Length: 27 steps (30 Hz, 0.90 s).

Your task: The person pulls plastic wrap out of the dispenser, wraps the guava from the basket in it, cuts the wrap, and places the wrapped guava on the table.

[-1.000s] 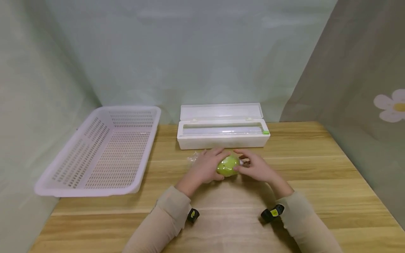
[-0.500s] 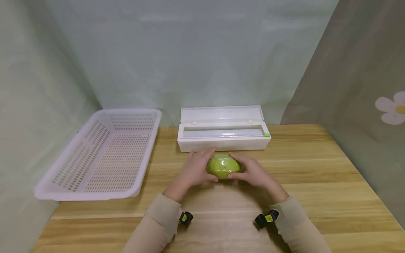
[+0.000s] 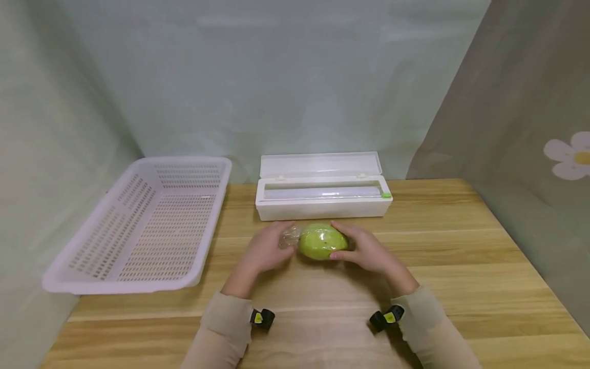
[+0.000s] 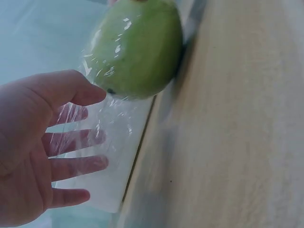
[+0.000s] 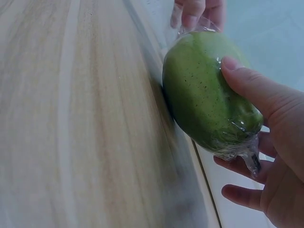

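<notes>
A green mango (image 3: 322,242) wrapped in clear cling film lies on the wooden table, close in front of the white box. My right hand (image 3: 369,249) holds its right end, thumb on the near side and fingers at the far side. At that end the film is twisted into a short tail (image 5: 251,159), seen in the right wrist view. Loose film (image 3: 289,237) sticks out at the mango's left end. Around this loose film is my left hand (image 4: 28,147), its fingers spread and fairly straight behind the film, the thumb tip near the mango.
Behind the mango stands a white cling film dispenser (image 3: 324,209), its lid raised and a film roll (image 3: 318,193) inside. A white perforated plastic basket (image 3: 214,215) sits at the left. Pale cloth walls (image 3: 322,77) enclose the table.
My left hand has moved left off the mango to the loose film, which now shows. The right hand went from the film at the right end to holding the mango, which shifted slightly left.
</notes>
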Each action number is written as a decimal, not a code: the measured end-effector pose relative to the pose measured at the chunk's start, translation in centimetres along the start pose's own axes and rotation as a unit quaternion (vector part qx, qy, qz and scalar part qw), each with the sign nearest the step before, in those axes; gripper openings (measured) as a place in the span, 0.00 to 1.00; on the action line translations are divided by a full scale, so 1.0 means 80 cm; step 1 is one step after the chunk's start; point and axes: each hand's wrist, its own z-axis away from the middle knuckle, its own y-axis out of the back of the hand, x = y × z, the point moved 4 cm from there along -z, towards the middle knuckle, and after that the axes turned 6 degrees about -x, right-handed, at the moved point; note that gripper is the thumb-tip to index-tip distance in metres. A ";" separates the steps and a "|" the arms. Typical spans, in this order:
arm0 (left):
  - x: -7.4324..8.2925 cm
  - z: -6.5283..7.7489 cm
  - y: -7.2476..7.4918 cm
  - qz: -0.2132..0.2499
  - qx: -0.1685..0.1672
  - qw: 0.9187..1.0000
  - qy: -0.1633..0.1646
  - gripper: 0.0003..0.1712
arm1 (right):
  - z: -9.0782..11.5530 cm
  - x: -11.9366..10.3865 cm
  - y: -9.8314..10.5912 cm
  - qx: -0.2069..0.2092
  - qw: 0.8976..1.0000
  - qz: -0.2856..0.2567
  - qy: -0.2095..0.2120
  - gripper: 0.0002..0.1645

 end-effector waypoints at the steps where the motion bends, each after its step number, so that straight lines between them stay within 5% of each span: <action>1: -0.002 0.001 0.001 0.010 0.000 1.000 0.006 0.36 | 0.000 0.000 0.000 -0.002 1.000 -0.002 -0.001 0.48; 10: 0.001 -0.003 -0.007 0.015 -0.019 1.000 -0.010 0.46 | -0.001 0.001 0.000 -0.007 1.000 0.006 -0.011 0.48; 27: -0.004 -0.003 -0.016 0.080 -0.055 0.995 -0.002 0.33 | 0.001 -0.004 -0.001 -0.013 1.000 0.015 -0.015 0.47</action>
